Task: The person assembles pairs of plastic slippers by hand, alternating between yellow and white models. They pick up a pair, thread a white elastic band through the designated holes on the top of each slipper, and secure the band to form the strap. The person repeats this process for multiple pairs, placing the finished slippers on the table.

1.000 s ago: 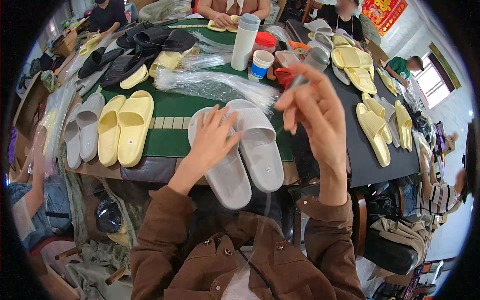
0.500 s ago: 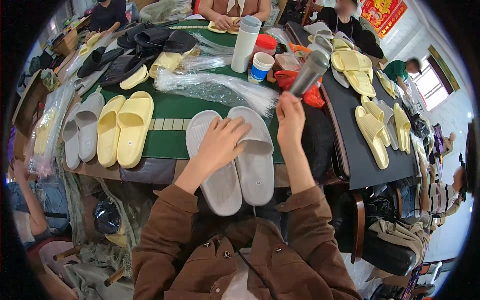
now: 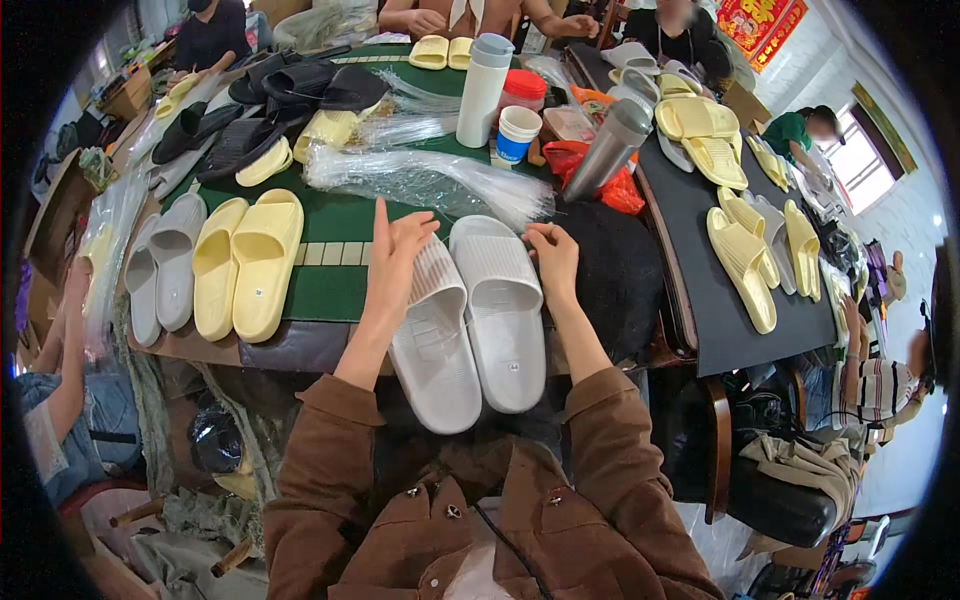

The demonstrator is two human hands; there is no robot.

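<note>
A pair of light grey slide slippers lies side by side at the table's near edge, toes pointing away from me. My left hand is at the toe of the left slipper, open, with the index finger stretched up and the others apart. Beside the right slipper's toe, my right hand is closed, its thumb and fingertips pinched together. Anything between those fingertips is too small to make out. A steel tumbler stands tilted in view just beyond my right hand, by a red plastic bag.
Left of the pair are yellow slippers and grey slippers. Bundles of clear plastic strips lie beyond. A white bottle, a paper cup and a red-lidded jar stand behind. Co-workers sit around the table.
My right hand has let go of the steel tumbler, now standing on the table, and come down beside the right slipper. My left hand has lifted off the slipper straps and moved left.
</note>
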